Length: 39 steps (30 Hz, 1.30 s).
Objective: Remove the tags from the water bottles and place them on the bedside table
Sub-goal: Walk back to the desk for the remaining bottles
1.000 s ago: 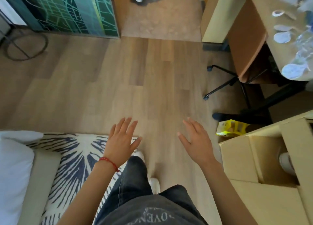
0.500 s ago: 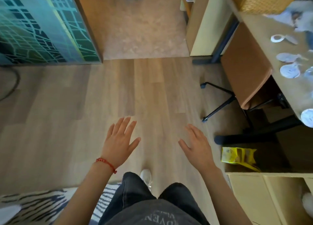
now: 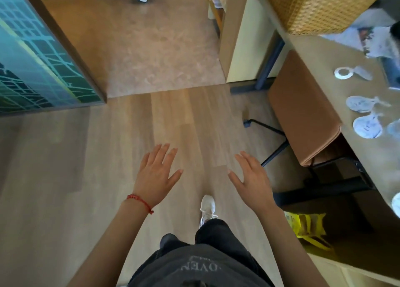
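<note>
While both hands hang empty, left hand [image 3: 157,174] and right hand [image 3: 251,178] with fingers spread over bare floor [image 3: 108,157], the loose tags [image 3: 365,127] lie well right of the fingers on the worktop [image 3: 313,55]; a hasty reach could scatter them

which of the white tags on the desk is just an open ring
The far one, nearest the wicker basket: a hollow ring. The two closer tags are solid discs.
</note>
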Motion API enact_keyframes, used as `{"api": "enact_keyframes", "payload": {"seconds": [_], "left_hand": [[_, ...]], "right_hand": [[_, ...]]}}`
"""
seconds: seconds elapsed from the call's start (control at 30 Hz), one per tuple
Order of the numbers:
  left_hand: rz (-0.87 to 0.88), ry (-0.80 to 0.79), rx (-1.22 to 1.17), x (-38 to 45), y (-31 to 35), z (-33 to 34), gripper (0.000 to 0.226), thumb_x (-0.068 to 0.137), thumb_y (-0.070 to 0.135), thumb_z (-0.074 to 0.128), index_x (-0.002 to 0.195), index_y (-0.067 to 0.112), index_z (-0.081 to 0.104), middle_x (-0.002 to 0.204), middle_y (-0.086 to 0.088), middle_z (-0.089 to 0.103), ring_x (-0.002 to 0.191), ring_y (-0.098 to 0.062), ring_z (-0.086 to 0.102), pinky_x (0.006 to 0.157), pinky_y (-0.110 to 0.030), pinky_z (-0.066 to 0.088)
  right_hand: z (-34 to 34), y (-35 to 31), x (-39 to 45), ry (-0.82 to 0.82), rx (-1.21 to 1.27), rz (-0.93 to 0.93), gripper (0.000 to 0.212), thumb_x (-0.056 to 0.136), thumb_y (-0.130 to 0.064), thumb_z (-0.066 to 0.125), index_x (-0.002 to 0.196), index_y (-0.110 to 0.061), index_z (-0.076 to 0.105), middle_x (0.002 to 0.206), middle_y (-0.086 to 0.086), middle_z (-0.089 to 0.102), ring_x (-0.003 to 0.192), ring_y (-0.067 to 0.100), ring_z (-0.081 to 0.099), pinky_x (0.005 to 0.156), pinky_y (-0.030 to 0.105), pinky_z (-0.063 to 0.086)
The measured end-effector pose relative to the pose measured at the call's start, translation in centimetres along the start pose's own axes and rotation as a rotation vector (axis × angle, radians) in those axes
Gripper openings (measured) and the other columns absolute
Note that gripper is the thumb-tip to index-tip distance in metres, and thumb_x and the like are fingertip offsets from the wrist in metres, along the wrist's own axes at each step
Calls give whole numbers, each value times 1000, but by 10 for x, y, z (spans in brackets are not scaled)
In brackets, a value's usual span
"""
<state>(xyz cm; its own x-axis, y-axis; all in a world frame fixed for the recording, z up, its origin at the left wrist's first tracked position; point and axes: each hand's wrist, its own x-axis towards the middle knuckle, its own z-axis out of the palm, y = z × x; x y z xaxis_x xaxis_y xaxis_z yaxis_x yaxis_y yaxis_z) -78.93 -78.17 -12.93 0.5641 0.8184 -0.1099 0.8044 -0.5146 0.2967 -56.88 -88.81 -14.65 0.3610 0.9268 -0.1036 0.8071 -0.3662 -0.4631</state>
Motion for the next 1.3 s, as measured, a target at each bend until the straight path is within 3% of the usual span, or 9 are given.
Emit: {"api": "enact_keyframes", "payload": {"seconds": [0.13,0.3,0.4,0.53,0.73,0.87,1.07,1.3], "left_hand": [[40,-4,5,68,21,-5,79,80,59,12,139,11,34,148,-13,32,139,-29,24,113,-45,22],[106,-2,44,143,45,-11,63,91,50,36,140,12,31,149,-13,30,140,-30,22,113,-47,22],[152,3,58,175,55,-13,66,89,53,28,138,9,35,147,-15,34,138,-32,27,111,-49,26],[233,-47,42,217,65,-6,58,92,43,44,139,11,33,150,-13,29,141,-29,21,113,-47,21],[466,-125,49,295,95,-2,57,91,38,48,138,9,35,149,-15,30,140,-30,22,111,-46,21],[674,-210,78,349,121,-6,63,91,50,33,140,11,30,152,-13,24,141,-29,18,112,-48,23],[984,-209,91,405,176,-15,55,83,29,63,129,3,47,138,-22,45,129,-39,40,100,-57,39],[1234,-309,45,413,236,2,54,82,32,55,127,2,50,137,-22,46,128,-40,41,100,-57,36]], "right_hand": [[-27,20,59,7,-1,-9,47,91,-33,55,132,-10,46,143,11,42,132,27,38,107,38,31],[-55,46,115,1,-42,-3,49,93,-36,50,134,-11,43,146,9,38,135,25,33,109,37,26],[-65,56,134,41,-14,44,48,92,-36,51,133,-10,46,145,10,39,134,26,36,108,40,29],[-73,71,149,83,0,138,48,92,-36,52,131,-8,47,142,13,43,131,28,40,107,43,34],[-81,95,162,175,-3,366,50,91,-40,51,132,-12,47,142,8,43,132,26,38,106,40,32],[-89,103,166,287,10,545,47,90,-37,55,128,-11,51,138,8,47,128,27,44,103,40,38],[-93,103,158,465,62,836,47,87,-34,60,128,-11,52,138,9,49,128,29,44,104,39,36],[-87,95,123,608,72,1142,50,88,-39,57,131,-16,50,142,5,45,133,24,39,105,40,36]]}}
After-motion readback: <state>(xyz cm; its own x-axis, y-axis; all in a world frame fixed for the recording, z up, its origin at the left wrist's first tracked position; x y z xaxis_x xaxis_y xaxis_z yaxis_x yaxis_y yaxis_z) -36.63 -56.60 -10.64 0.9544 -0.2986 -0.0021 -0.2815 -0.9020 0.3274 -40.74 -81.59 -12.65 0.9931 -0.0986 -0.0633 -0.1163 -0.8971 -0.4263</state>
